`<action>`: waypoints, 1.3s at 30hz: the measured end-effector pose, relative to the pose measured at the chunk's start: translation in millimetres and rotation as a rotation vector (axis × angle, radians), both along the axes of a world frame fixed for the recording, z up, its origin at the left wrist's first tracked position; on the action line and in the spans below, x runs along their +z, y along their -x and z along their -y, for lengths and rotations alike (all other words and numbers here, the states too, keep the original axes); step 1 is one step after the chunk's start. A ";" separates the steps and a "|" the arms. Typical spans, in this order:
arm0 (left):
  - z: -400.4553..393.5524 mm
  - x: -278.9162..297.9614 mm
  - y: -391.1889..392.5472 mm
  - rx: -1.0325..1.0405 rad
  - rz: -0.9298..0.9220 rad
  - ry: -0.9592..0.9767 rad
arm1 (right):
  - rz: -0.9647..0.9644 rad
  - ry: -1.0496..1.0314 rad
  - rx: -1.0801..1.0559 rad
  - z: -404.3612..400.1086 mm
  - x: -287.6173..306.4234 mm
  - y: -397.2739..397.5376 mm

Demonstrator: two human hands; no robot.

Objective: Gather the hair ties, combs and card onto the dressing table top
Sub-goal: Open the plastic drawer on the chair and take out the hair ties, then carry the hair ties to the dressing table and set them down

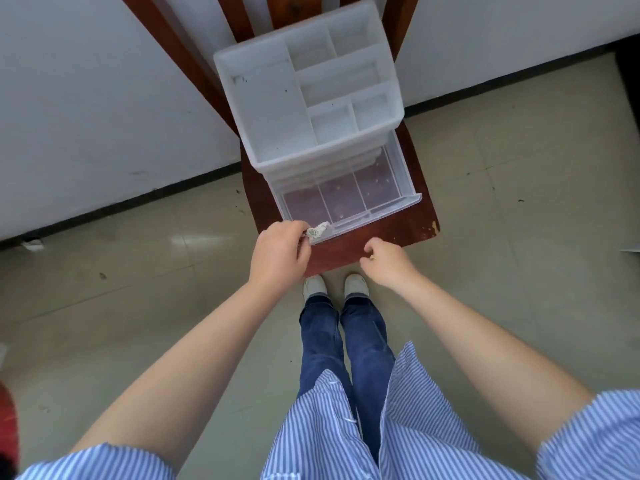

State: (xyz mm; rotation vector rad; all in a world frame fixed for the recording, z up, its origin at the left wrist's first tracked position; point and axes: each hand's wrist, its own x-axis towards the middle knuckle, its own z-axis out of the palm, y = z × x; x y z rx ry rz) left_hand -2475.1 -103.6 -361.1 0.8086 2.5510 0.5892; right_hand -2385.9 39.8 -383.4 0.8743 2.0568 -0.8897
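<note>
A white plastic organiser point(266, 109) with open top compartments stands on a dark wooden chair seat point(398, 226). Its clear bottom drawer point(408, 199) is pulled out towards me, and its three sections show only small specks. My left hand point(278, 256) is at the drawer's front left corner, fingers pinched on a small whitish patterned hair tie point(321, 229) that rests against the drawer front. My right hand point(388, 261) hovers over the seat's front edge with fingers loosely curled and nothing visible in it. No comb or card is in view.
The chair stands against a white wall point(86, 98) with a dark skirting, on a beige tiled floor point(519, 220). My legs in blue jeans and pale shoes point(315, 287) are just in front of the seat. A red object point(7, 420) shows at the left edge.
</note>
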 end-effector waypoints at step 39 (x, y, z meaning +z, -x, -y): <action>-265.3 202.7 -178.3 -1.316 -0.283 -0.292 | -0.100 -0.886 -0.757 -85.8 243.0 -243.7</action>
